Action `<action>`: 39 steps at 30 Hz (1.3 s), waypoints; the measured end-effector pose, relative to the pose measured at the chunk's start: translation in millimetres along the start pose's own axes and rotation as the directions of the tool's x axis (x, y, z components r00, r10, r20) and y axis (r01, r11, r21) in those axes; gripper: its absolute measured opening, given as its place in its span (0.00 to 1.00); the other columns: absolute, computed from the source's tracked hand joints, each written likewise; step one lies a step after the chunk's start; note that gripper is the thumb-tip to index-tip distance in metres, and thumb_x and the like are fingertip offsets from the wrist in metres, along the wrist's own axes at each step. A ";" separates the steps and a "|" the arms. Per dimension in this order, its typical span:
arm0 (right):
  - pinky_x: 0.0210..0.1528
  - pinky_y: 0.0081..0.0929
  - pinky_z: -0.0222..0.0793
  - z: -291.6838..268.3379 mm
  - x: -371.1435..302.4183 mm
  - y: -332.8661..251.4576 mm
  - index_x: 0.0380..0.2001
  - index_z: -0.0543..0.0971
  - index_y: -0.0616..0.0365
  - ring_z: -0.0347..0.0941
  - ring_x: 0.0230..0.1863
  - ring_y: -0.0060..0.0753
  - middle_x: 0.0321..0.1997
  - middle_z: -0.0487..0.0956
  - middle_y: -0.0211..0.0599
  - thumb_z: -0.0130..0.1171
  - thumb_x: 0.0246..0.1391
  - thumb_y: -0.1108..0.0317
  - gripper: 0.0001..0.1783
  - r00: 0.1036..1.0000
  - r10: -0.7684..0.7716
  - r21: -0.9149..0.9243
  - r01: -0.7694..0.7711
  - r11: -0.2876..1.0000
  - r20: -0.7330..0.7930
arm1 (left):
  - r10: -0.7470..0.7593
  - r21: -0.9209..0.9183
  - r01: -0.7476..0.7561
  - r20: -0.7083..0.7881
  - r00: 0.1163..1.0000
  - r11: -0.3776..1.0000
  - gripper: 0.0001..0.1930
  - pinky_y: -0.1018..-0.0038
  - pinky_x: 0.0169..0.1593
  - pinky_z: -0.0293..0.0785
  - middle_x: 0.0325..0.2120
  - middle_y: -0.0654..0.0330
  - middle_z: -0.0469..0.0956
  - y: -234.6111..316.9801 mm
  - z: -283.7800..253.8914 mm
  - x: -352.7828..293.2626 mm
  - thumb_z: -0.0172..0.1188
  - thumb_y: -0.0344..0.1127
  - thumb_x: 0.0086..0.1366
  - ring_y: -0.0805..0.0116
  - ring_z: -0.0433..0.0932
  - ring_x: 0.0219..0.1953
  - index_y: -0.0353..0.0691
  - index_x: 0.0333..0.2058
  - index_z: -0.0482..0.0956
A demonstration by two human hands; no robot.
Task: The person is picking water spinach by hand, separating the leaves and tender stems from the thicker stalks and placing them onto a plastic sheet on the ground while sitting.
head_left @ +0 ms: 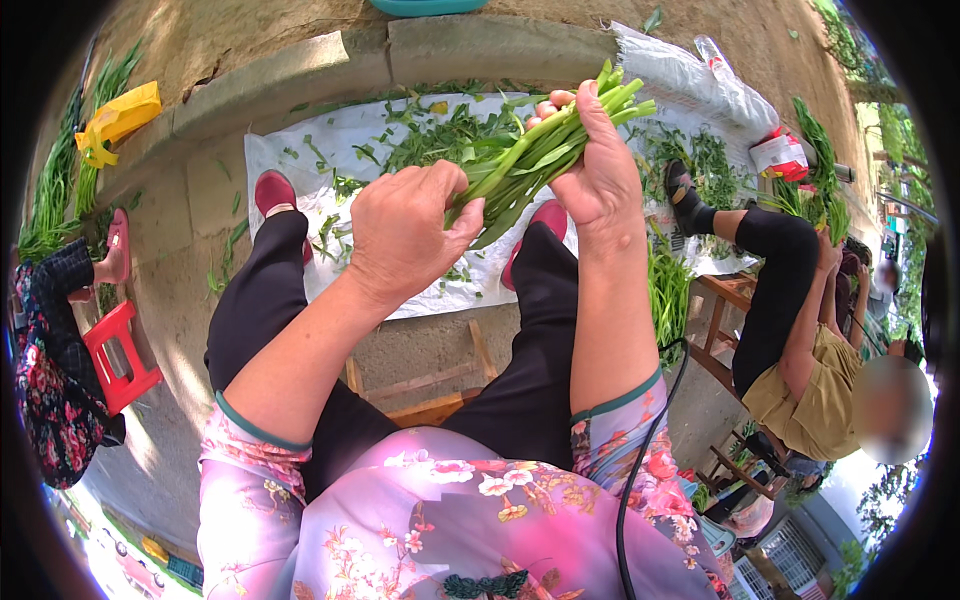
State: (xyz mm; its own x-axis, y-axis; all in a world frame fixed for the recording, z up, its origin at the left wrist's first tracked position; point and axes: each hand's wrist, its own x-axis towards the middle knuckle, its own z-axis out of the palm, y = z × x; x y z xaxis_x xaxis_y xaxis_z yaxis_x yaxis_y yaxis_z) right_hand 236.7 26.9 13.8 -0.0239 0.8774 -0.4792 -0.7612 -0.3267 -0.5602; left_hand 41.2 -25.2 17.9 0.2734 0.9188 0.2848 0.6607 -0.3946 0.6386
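A bunch of long-stemmed leafy greens (545,160) is held up in front of me, over a white sheet. Its pale cut stem ends point to the upper right, and its darker leaves trail to the lower left. My right hand (603,165) wraps around the stems, thumb on the near side and fingertips showing behind. Fingers curled, my left hand (408,225) grips the leafy end. Below, the white sheet (400,300) is strewn with loose leaves (430,140), partly hidden by my hands.
A low stone kerb (290,75) runs beyond the sheet. To the left are a yellow bag (125,115), a red stool (118,355) and a seated person. On the right, another person (800,350) sits near more greens (668,290) and a white sack (690,75).
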 end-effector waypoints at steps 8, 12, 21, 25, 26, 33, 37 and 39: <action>0.41 0.38 0.73 -0.5 -1.7 -7.4 0.29 0.70 0.60 0.72 0.30 0.41 0.26 0.73 0.42 0.54 0.60 0.58 0.15 0.993 -0.034 0.085 0.044 0.995 -0.113 | -0.353 -0.391 0.367 0.111 0.929 0.844 0.08 0.77 0.26 0.70 0.19 0.60 0.79 -21.2 -8.4 8.2 0.63 0.35 0.58 0.74 0.77 0.21 0.38 0.30 0.77; 0.41 0.39 0.71 -7.2 1.1 -12.0 0.27 0.69 0.61 0.70 0.30 0.42 0.25 0.73 0.43 0.54 0.59 0.57 0.17 0.991 -0.040 0.124 0.056 0.991 -0.132 | -0.486 -0.452 0.548 0.255 0.836 0.704 0.06 0.83 0.31 0.69 0.22 0.64 0.79 -36.5 -22.8 11.7 0.60 0.31 0.61 0.82 0.73 0.25 0.34 0.32 0.77; 0.40 0.38 0.72 -8.2 2.9 -11.4 0.28 0.69 0.61 0.69 0.30 0.39 0.26 0.71 0.41 0.54 0.60 0.59 0.15 0.987 -0.058 0.152 0.080 0.985 -0.149 | -0.399 -0.467 0.528 0.351 0.847 0.710 0.06 0.82 0.33 0.72 0.25 0.62 0.80 -36.7 -25.7 1.9 0.61 0.29 0.60 0.81 0.75 0.27 0.32 0.34 0.78; 0.40 0.39 0.72 -9.0 5.3 -9.5 0.29 0.69 0.61 0.69 0.30 0.38 0.26 0.71 0.41 0.54 0.60 0.60 0.15 0.985 -0.071 0.138 0.093 0.986 -0.157 | -0.283 -0.419 0.392 0.299 0.911 0.819 0.05 0.81 0.35 0.73 0.26 0.64 0.80 -25.6 -22.7 0.4 0.62 0.29 0.58 0.80 0.75 0.28 0.34 0.33 0.81; 0.40 0.39 0.72 -9.0 5.6 -8.9 0.29 0.69 0.61 0.69 0.30 0.38 0.26 0.71 0.41 0.54 0.60 0.60 0.15 0.983 -0.082 0.134 0.105 0.985 -0.166 | -0.254 -0.418 0.360 0.288 0.923 0.834 0.05 0.81 0.35 0.73 0.26 0.64 0.80 -23.2 -21.3 0.0 0.63 0.28 0.58 0.80 0.75 0.28 0.34 0.33 0.81; 0.41 0.38 0.72 3.6 1.6 -5.2 0.29 0.70 0.60 0.70 0.31 0.38 0.26 0.72 0.39 0.57 0.58 0.59 0.15 0.968 -0.035 0.090 0.059 0.994 -0.250 | -0.150 -0.380 0.215 0.194 0.969 0.899 0.05 0.80 0.35 0.72 0.26 0.62 0.80 -13.8 -16.6 3.0 0.63 0.27 0.57 0.78 0.75 0.28 0.35 0.32 0.81; 0.39 0.33 0.72 -2.8 4.7 -0.4 0.29 0.73 0.57 0.71 0.31 0.33 0.27 0.74 0.35 0.61 0.55 0.61 0.11 0.992 0.013 0.044 -0.007 0.999 -0.123 | -0.182 -0.408 0.228 0.150 0.972 0.884 0.04 0.81 0.35 0.72 0.26 0.62 0.80 -9.7 -12.6 9.1 0.63 0.26 0.57 0.78 0.74 0.27 0.34 0.32 0.81; 0.40 0.32 0.72 -4.3 6.1 5.1 0.29 0.74 0.59 0.72 0.32 0.34 0.27 0.74 0.36 0.61 0.55 0.61 0.12 0.993 0.024 0.028 -0.021 0.999 -0.118 | -0.199 -0.425 0.235 0.128 0.972 0.874 0.04 0.81 0.34 0.71 0.25 0.62 0.80 -8.8 -9.8 12.0 0.63 0.26 0.57 0.79 0.74 0.27 0.34 0.32 0.81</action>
State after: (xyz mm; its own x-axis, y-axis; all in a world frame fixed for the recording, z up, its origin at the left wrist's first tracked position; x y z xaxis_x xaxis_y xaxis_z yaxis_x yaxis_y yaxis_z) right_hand 235.5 29.1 5.0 0.0342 0.8215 -0.5692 -0.7782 -0.3355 -0.5309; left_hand 31.9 -10.8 22.7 0.2239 0.9728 0.0585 0.3443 -0.1351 0.9291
